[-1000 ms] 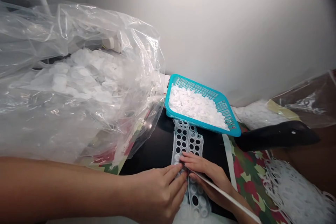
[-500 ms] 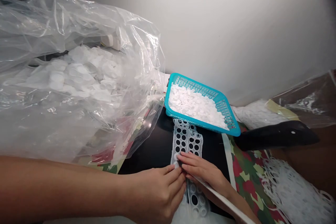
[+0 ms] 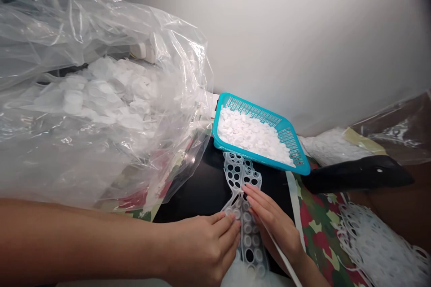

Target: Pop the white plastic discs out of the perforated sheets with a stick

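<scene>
A translucent, flexible perforated sheet lies on a black surface. Its upper holes show dark, while most lower holes hold round whitish pieces. My left hand pinches the sheet's left edge between bent fingers, and the sheet narrows and puckers there. To its right, my right hand rests its straight, close-set fingertips on the sheet. A thin white strip, seen edge-on, runs from inside the right hand to the bottom edge; its far end is hidden by the fingers.
A turquoise basket of small white pieces stands behind the sheet. A large clear plastic bag with translucent discs fills the left. At right are a black handle-like object, a heap of ring-shaped scraps and camouflage cloth.
My right hand has shifted right and slightly away from the left, with the white strip turning steeper. The sheet's middle has bunched inward, and more filled holes show between the hands.
</scene>
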Motion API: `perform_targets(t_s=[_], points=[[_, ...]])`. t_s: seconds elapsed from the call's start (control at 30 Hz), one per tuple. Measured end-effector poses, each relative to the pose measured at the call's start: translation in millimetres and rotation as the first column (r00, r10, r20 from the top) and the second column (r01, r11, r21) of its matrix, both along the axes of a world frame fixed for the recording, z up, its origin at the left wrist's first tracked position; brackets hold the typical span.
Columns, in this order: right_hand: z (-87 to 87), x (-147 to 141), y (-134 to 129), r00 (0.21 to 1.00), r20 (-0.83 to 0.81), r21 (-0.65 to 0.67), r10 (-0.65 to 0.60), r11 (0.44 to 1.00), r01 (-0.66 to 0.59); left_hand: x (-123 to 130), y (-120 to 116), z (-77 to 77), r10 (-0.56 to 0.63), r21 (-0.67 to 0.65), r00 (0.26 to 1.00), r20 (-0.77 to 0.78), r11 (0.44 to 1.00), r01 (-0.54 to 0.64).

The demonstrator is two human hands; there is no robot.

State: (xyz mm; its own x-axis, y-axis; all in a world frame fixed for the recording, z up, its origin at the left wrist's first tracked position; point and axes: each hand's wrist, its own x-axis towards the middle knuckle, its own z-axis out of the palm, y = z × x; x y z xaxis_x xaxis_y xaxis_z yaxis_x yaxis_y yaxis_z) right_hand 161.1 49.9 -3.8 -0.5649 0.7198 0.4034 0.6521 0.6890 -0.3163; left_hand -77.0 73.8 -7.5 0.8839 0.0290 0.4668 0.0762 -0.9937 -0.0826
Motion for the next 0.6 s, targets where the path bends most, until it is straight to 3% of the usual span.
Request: perform_targets(t_s=[0.3,0.4,0.5,0.53,0.6], points=[[8.2,-9,-5,0.991,-0.115,0.069,-0.072,0.994,0.080,1,0,-0.6,0.004,0.005,1.000,0.020,1.000,-0.004],[13.0,-9,-7,0.970,-0.164,0.080,-0.177,0.978,0.192,0,-1,0.0,0.011,0.002,1.000,0.000,1.000,-0.011],[21.0,-4,-9,0.914,-0.220,0.147,-0.340,0.915,0.375,-1,-2,-0.9,0.014,-0.001,0.999,-0.031,1.000,-0.014],[23.1,-2,-8,0.911,-0.225,0.155,-0.345,0.910,0.383,-1,-2,-1.5,0.011,-0.001,0.999,-0.032,1.000,-0.011],[24.6,2,-7,0.958,-0.159,0.121,-0.238,0.959,0.258,-1,-2,-2.6,0.004,-0.005,1.000,-0.015,1.000,-0.004]])
